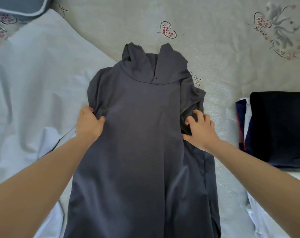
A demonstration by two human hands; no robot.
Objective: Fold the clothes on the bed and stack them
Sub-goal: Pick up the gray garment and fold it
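Note:
A dark grey hooded garment (139, 134) lies lengthwise on the bed, hood at the far end, its sides folded in toward the middle. My left hand (88, 123) grips the garment's left edge, thumb on top of the cloth. My right hand (199, 130) rests on the bunched right sleeve with fingers spread and bent into the fabric. A stack of folded dark clothes (276, 129) sits at the right, a black piece on top.
The bedspread (214, 40) is pale with heart and writing prints. A white sheet or garment (25, 93) lies rumpled at the left. A blue-grey pillow (20, 7) is in the far left corner. More white cloth (272, 203) lies at the near right.

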